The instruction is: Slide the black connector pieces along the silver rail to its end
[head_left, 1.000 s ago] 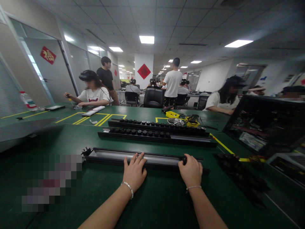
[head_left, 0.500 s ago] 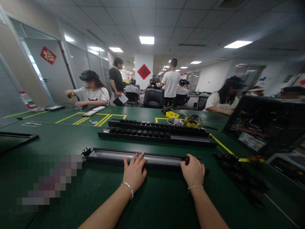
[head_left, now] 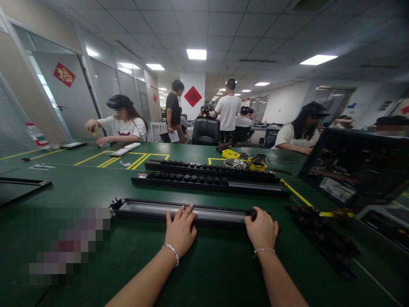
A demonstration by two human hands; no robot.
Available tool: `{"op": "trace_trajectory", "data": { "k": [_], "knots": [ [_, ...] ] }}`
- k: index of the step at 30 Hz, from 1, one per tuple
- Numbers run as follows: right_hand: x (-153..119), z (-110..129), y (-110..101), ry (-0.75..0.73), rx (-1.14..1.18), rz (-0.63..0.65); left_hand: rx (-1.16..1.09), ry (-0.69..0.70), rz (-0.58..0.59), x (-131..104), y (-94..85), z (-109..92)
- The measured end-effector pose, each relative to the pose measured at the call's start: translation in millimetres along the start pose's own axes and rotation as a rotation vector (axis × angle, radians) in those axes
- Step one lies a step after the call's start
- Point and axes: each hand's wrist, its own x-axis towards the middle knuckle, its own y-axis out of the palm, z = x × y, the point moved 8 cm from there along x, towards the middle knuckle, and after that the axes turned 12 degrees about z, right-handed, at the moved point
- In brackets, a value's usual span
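Observation:
A long black channel (head_left: 143, 207) with a bare silvery inside lies crosswise on the green table before me. My left hand (head_left: 180, 230) rests on its middle with fingers spread over the trough and near edge. At the channel's right end, my right hand (head_left: 262, 230) is closed around a small black part (head_left: 254, 214), mostly hidden by thumb and fingers. Small black pieces (head_left: 117, 203) sit at the channel's left end. Behind it lie two similar black strips, one nearer (head_left: 255, 186) and one farther (head_left: 211, 170), both carrying rows of round black modules.
On the right are a dark heap of black parts (head_left: 322, 238) and an open black case (head_left: 351, 166). Yellow trays (head_left: 230, 154) and a metal bowl (head_left: 234, 163) stand behind the strips. Co-workers sit across the table; a black frame (head_left: 25, 183) lies left.
My right hand has slid slightly to the right along the channel's end, still gripping the small black part. My left hand stays put. A standing person in the background has moved right.

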Motion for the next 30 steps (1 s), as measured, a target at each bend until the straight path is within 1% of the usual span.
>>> {"op": "trace_trajectory", "data": {
  "k": [6, 18, 24, 30],
  "knots": [
    [1.0, -4.5, -0.5, 0.008, 0.002, -0.009, -0.013, 0.012, -0.016, 0.3, 1.6, 1.1],
    [0.9, -4.9, -4.6, 0.037, -0.016, -0.027, -0.003, 0.011, -0.017, 0.5, 2.6, 1.4],
    [3.0, -8.6, -2.0, 0.053, -0.017, 0.0, 0.006, 0.005, -0.006, 0.8, 2.8, 1.8],
    [2.6, -9.8, -3.7, 0.063, -0.033, 0.014, 0.003, 0.013, -0.008, 1.3, 3.9, 2.5]
  ]
}}
